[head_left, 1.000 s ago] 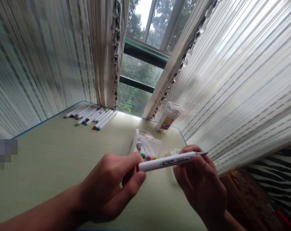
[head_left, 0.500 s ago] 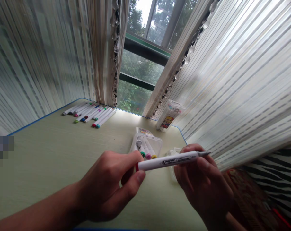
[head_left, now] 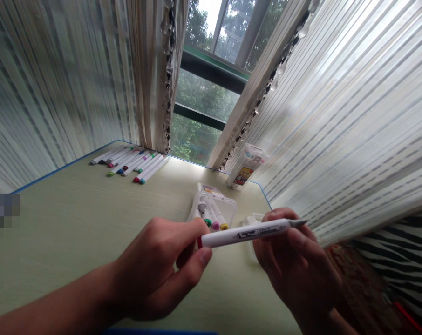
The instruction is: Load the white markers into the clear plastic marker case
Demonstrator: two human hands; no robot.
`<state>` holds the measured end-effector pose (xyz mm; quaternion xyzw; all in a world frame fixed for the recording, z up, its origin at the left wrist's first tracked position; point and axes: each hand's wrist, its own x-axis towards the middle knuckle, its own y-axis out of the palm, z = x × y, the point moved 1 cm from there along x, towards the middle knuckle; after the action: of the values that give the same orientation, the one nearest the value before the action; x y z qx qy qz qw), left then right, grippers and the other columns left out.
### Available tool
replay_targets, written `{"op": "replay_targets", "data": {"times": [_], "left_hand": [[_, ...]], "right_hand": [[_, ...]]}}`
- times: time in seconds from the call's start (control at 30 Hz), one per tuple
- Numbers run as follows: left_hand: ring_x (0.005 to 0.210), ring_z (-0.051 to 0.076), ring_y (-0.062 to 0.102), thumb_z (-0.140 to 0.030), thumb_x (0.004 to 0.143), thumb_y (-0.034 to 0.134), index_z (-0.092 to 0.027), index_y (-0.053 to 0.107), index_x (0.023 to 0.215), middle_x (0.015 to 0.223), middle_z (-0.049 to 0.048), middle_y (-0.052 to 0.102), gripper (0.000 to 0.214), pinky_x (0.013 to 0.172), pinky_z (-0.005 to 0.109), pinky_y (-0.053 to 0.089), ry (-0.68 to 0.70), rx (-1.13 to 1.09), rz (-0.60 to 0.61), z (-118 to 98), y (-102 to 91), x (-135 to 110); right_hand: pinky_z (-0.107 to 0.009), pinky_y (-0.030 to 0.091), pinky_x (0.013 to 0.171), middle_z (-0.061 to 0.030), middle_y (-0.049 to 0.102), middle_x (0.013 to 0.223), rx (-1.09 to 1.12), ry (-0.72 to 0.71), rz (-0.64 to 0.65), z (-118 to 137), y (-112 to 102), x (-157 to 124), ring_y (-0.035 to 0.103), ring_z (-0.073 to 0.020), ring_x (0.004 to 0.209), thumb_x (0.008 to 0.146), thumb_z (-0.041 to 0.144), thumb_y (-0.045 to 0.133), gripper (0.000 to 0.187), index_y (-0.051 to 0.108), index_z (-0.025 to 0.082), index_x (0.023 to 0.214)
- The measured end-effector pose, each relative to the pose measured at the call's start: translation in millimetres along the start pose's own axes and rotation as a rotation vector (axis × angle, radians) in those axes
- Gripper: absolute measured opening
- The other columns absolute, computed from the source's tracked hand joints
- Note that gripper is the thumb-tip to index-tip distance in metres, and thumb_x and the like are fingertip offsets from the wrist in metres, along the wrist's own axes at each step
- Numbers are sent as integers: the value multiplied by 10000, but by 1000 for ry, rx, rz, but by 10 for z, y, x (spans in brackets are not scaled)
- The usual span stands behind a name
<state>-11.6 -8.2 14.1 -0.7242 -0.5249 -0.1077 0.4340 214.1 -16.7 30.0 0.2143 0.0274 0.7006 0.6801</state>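
A white marker (head_left: 248, 232) with a red end and a grey pointed tip lies almost level between my hands. My left hand (head_left: 165, 265) pinches its red end between thumb and forefinger. Around the other end, close to the tip, the fingers of my right hand (head_left: 295, 260) are closed, with the thumb in front. Beyond the marker stands an open clear plastic case (head_left: 228, 204) holding several markers with green, pink and yellow ends. Another clear plastic piece (head_left: 248, 251) is partly hidden behind my right hand.
Several loose markers (head_left: 134, 163) lie in a row at the table's far left. A clear marker box (head_left: 246, 170) stands upright at the back right, near the curtain (head_left: 336, 116). The pale green table (head_left: 74, 223) has a blue edge. Zebra-striped fabric (head_left: 399, 260) is at right.
Almost nothing differs. The marker has rolled very slightly, so its printed label sits a little differently, and both hands keep their hold.
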Motion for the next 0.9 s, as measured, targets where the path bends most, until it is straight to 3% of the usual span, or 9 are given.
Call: {"op": "replay_targets", "data": {"times": [0.37,0.9], "left_hand": [[459,95,434,-173,957,490,-203,595,813,583,-72,504,181,497,247,337,44,21,-2,16,9,-10],[462,91,442,-167,960,479,-196,592,793,576,-71,503,204,496,239,344,64,58,3,-13,-13,6]], "right_hand": [[-222,257,420,16,606,609,-11,79,-30,68,38,-33,411,-73,392,854,385,777,135,809,265,906],[-206,295,389,16,599,583,-7,23,51,87,34,27,437,-76,365,847,344,765,137,814,226,895]]}}
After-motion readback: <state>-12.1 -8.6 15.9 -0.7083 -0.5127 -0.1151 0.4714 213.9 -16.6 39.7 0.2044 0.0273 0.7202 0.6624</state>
